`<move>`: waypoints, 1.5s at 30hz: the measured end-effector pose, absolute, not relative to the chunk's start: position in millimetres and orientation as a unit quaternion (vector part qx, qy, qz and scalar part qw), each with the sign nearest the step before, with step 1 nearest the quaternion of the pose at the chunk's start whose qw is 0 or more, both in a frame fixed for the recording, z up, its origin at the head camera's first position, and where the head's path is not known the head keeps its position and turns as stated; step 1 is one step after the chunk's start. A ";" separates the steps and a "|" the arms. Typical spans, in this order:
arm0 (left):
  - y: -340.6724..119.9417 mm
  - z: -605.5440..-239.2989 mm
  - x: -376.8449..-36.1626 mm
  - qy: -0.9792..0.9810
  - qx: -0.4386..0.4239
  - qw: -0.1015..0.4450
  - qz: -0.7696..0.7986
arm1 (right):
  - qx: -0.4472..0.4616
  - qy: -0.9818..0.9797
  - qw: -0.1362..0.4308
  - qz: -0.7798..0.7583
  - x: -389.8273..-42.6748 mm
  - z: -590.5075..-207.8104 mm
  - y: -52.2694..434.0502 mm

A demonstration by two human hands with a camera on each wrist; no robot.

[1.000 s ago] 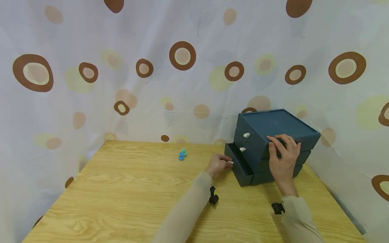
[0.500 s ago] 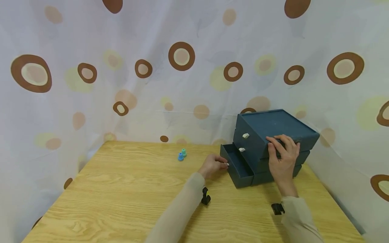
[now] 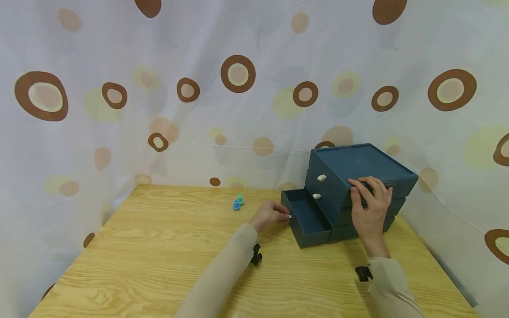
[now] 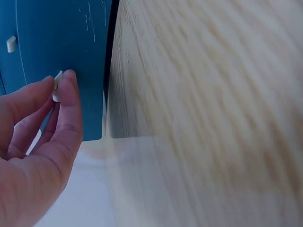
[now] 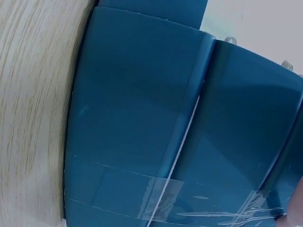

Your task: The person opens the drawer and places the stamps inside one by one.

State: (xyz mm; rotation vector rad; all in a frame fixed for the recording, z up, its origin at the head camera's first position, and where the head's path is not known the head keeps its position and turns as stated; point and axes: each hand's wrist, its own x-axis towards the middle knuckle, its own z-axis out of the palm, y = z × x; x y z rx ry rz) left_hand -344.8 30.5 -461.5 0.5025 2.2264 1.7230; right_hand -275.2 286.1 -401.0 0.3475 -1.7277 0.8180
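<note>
A dark blue unit of stacked drawers (image 3: 359, 161) stands at the right of the table. Its bottom drawer (image 3: 305, 212) is pulled out to the left, and the part of its inside that shows holds nothing. My left hand (image 3: 270, 215) pinches the small white knob (image 4: 57, 87) on that drawer's front between thumb and fingertips. My right hand (image 3: 371, 207) rests on the unit's top near edge, thumb against the side and fingers over the top. Only a bit of that hand shows in the right wrist view.
Two small pegs, one blue (image 3: 236, 205) and one green (image 3: 240, 199), stand on the wooden table (image 3: 159, 256) left of the drawers. White knobs (image 3: 321, 178) mark the upper drawers. Clear tape (image 5: 165, 194) runs across the unit's side. A patterned curtain (image 3: 254, 110) hangs behind.
My left hand has moved left, drawing the bottom drawer further out, so more of its inside shows. My right hand has stayed on the unit.
</note>
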 end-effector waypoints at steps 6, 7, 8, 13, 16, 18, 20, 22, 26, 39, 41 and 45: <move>22.5 -464.1 -346.1 0.761 0.172 0.155 0.606 | 0.143 -0.738 0.560 0.349 -273.4 -402.7 285.9; 21.3 -464.9 -346.8 0.760 0.173 0.156 0.606 | 0.143 -0.739 0.559 0.348 -273.2 -402.7 285.9; 20.1 -465.4 -347.3 0.759 0.174 0.157 0.607 | 0.144 -0.739 0.559 0.348 -273.0 -402.6 285.9; 14.8 -465.0 -348.2 0.755 0.178 0.165 0.609 | 0.146 -0.737 0.560 0.348 -273.1 -401.4 285.7; 11.9 -463.5 -347.2 0.756 0.183 0.167 0.607 | 0.147 -0.736 0.561 0.348 -273.7 -401.1 285.4; 9.9 -463.2 -346.8 0.757 0.186 0.168 0.604 | 0.147 -0.736 0.561 0.349 -273.9 -401.4 285.2; 7.7 -463.1 -346.7 0.756 0.186 0.171 0.604 | 0.146 -0.737 0.561 0.347 -273.9 -401.3 285.3; 5.4 -463.1 -346.7 0.757 0.185 0.172 0.602 | 0.146 -0.738 0.560 0.346 -273.8 -401.2 285.5; 0.9 -461.5 -346.1 0.757 0.185 0.173 0.603 | 0.146 -0.739 0.559 0.346 -273.9 -400.6 285.3; -4.4 -459.9 -344.5 0.761 0.189 0.175 0.596 | 0.146 -0.738 0.562 0.344 -274.0 -400.7 284.5; -4.3 -460.2 -344.3 0.762 0.189 0.172 0.595 | 0.145 -0.739 0.562 0.342 -274.0 -400.6 285.0; -4.2 -459.6 -342.9 0.768 0.190 0.163 0.589 | 0.145 -0.740 0.561 0.342 -273.5 -400.5 285.1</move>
